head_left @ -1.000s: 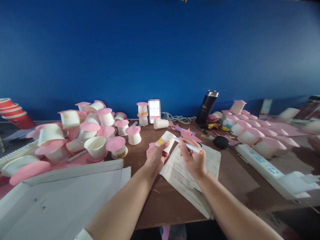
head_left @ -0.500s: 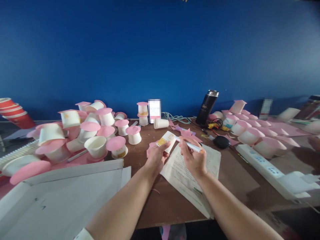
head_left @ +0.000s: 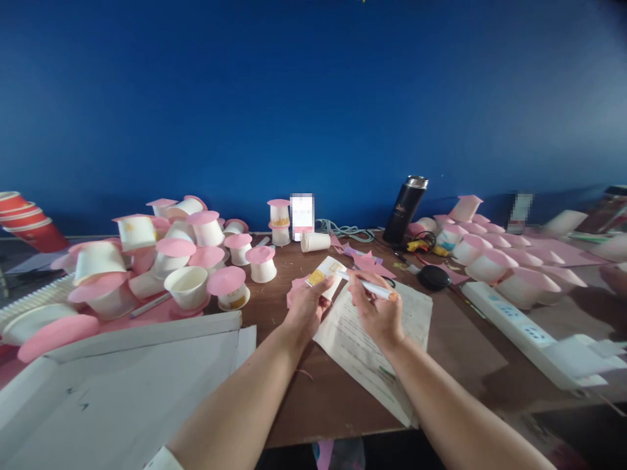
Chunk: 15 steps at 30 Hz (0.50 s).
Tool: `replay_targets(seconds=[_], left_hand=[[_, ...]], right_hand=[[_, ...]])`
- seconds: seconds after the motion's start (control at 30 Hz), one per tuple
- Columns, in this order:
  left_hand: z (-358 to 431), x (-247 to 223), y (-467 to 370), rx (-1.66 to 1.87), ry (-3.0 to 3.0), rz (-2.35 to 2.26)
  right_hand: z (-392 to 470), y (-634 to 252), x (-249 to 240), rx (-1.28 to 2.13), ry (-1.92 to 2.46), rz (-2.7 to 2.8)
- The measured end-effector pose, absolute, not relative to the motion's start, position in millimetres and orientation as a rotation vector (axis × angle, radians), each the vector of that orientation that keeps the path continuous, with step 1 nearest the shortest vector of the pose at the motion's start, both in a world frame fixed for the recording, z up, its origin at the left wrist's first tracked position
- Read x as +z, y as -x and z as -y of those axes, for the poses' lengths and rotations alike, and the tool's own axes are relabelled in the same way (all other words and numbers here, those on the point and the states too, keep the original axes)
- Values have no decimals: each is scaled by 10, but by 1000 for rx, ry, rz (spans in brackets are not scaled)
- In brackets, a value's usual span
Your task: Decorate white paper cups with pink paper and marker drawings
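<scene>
Closed around a white paper cup [head_left: 334, 269] is my left hand [head_left: 307, 307]. Yellow-orange drawing shows on the cup's side, and pink paper [head_left: 295, 292] lies under it. My right hand [head_left: 376, 307] grips a white marker [head_left: 371, 286] with an orange end, its tip at or very near the cup's drawn side. Beneath my right hand lies a printed sheet [head_left: 360, 352] on the brown table. Behind the hands, another white cup [head_left: 316, 242] rests on its side.
Pink-topped paper cups crowd the left [head_left: 206, 228] and right [head_left: 490, 264]. A black bottle [head_left: 405, 209], round black lid [head_left: 434, 277] and power strip [head_left: 514, 329] are on the right. A white cardboard box [head_left: 147, 391] fills the front left; a blue wall stands behind.
My right hand and the marker have shifted slightly left, bringing the tip closer to the cup's drawn side. My left hand stays nearly still on the cup.
</scene>
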<state>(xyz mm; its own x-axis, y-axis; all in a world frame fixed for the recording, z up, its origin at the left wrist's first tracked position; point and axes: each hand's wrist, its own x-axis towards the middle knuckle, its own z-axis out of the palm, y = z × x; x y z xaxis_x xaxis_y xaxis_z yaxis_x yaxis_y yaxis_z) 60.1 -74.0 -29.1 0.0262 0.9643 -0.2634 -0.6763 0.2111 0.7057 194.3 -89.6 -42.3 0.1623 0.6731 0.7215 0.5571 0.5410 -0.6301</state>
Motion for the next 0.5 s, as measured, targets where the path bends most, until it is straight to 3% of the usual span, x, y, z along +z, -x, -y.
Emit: replay_targets(seconds=[0.5], left_hand=[[726, -328, -616, 1322, -510, -848]], right_hand=[[879, -1959, -452, 123, 1105, 1454]])
